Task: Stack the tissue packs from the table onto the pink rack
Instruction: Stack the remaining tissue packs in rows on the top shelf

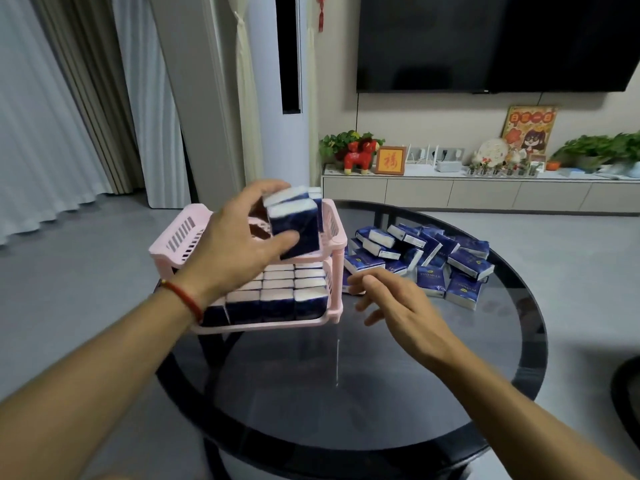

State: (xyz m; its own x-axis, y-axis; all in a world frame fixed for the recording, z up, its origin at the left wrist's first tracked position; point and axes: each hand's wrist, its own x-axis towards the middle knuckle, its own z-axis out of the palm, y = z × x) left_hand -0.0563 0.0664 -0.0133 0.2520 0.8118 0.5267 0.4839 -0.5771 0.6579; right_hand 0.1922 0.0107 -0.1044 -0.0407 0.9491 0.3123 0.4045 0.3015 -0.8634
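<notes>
Left hand holds tissue packs over the pink rack's top tier

The left hand [242, 233] grips two blue tissue packs [294, 223] above the upper shelf of the pink rack [173, 237], at the table's [346, 393] far left edge; the lower shelf is packed with rows of packs. The right hand [398, 306] hovers with loose, spread fingers, holding nothing, just beside the loose pile of packs [433, 258] toward the far right edge

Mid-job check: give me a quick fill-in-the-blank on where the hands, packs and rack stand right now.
1. The left hand holds tissue packs above the rack's ____ tier.
2. The pink rack's lower tier is ____ with packs.
3. The right hand holds ____.
4. The loose pile of packs lies to the ____ of the rack.

Missing words: top; filled; nothing; right
</notes>
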